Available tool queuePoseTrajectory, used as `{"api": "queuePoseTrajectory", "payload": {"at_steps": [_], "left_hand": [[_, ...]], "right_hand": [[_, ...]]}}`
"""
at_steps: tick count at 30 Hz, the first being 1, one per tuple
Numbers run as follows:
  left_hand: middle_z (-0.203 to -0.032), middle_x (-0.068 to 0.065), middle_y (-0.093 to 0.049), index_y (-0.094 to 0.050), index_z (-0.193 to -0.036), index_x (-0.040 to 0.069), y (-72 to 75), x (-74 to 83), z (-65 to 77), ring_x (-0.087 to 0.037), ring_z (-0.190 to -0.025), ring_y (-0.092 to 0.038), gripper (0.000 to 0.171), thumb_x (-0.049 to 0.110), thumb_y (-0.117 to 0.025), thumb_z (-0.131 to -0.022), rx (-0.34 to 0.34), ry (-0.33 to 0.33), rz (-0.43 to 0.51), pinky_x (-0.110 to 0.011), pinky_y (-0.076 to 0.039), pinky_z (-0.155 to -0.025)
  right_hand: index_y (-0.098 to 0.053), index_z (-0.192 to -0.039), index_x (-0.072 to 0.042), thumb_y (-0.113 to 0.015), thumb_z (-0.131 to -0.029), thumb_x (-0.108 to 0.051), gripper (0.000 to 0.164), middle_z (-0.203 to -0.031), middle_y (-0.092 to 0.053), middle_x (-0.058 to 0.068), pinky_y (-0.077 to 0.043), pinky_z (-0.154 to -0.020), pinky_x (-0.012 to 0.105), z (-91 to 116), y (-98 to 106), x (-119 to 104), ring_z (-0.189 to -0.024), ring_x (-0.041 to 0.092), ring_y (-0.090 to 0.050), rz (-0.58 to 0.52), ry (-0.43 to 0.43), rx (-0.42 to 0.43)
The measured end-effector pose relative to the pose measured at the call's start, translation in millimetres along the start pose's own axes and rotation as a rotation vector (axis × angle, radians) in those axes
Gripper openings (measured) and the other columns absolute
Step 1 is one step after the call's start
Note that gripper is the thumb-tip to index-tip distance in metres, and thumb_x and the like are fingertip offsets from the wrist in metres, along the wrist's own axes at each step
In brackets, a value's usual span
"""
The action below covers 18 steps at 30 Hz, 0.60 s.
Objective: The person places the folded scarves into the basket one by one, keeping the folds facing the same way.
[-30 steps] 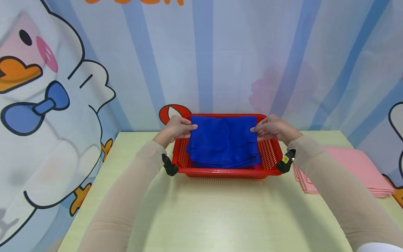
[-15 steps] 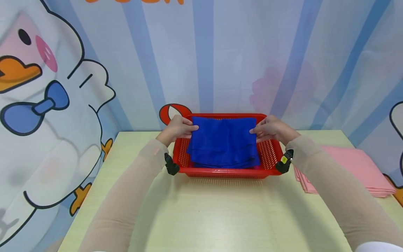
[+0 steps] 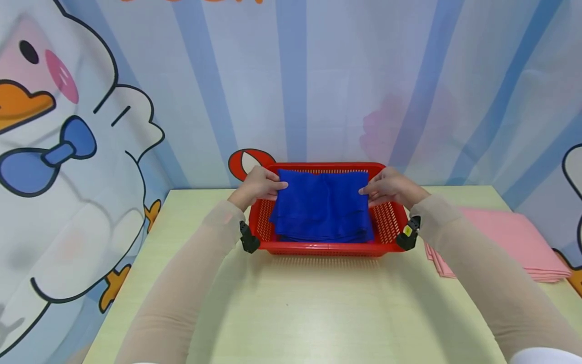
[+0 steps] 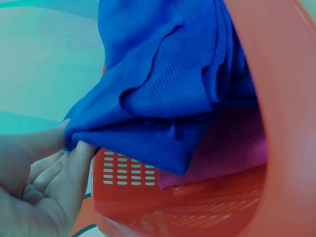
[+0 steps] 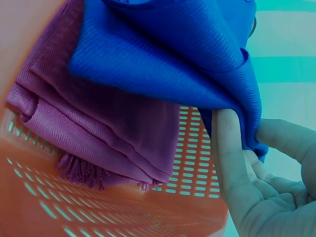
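Observation:
A folded blue cloth (image 3: 324, 207) lies over the inside of a red plastic basket (image 3: 334, 247), its far edge raised between both hands. My left hand (image 3: 258, 187) pinches its far left corner between thumb and fingers; the left wrist view shows the fabric bunched at that grip. At the far right corner my right hand (image 3: 394, 187) pinches the cloth the same way. Under the blue cloth, a folded magenta cloth (image 5: 98, 123) with a tasselled edge rests in the basket. Most of it is hidden in the head view.
A folded pink cloth (image 3: 514, 240) lies on the table (image 3: 291, 313) to the right, partly behind the right forearm. The basket stands near the table's far edge, close to a printed backdrop (image 3: 327, 91). Small black devices are strapped to both wrists.
Both hands keep their pinch on the blue cloth. They have come slightly closer together, and the cloth's raised far edge has sunk a little. The basket has not moved noticeably.

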<state>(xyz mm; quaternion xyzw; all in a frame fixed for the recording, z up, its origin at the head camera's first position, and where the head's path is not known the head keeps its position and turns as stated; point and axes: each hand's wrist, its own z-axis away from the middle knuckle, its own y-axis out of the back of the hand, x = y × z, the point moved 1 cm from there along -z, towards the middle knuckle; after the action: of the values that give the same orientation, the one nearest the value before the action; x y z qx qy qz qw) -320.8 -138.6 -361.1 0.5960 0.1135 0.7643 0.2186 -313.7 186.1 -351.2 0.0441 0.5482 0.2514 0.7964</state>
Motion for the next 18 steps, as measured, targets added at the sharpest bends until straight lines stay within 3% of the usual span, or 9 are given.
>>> {"api": "queuePoseTrajectory", "payload": {"at_steps": [12, 18], "left_hand": [[-0.129, -0.022, -0.059, -0.059, -0.132, -0.007, -5.8, 1.0, -1.0, -0.032, -0.103, -0.069, 0.046, 0.013, -0.072, -0.093, 0.0, -0.012, -0.015, -0.037, -0.059, -0.08], [-0.121, -0.021, -0.063, -0.065, -0.126, -0.006, -8.3, 1.3, -1.8, -0.03, -0.099, -0.07, 0.039, 0.013, -0.072, -0.093, 0.029, -0.016, -0.049, -0.035, -0.059, -0.077]], "right_hand": [[-0.058, -0.078, 0.006, -0.07, -0.093, -0.005, 0.022, -0.062, -0.052, 0.007, -0.06, -0.065, 0.031, -1.7, -5.2, -0.5, -0.058, 0.019, -0.067, 0.025, 0.028, -0.034], [-0.061, -0.079, 0.007, -0.07, -0.092, -0.003, 0.019, -0.066, -0.058, 0.01, -0.06, -0.065, 0.032, -2.0, -6.7, -1.6, -0.058, 0.019, -0.065, 0.033, 0.039, -0.045]]}}
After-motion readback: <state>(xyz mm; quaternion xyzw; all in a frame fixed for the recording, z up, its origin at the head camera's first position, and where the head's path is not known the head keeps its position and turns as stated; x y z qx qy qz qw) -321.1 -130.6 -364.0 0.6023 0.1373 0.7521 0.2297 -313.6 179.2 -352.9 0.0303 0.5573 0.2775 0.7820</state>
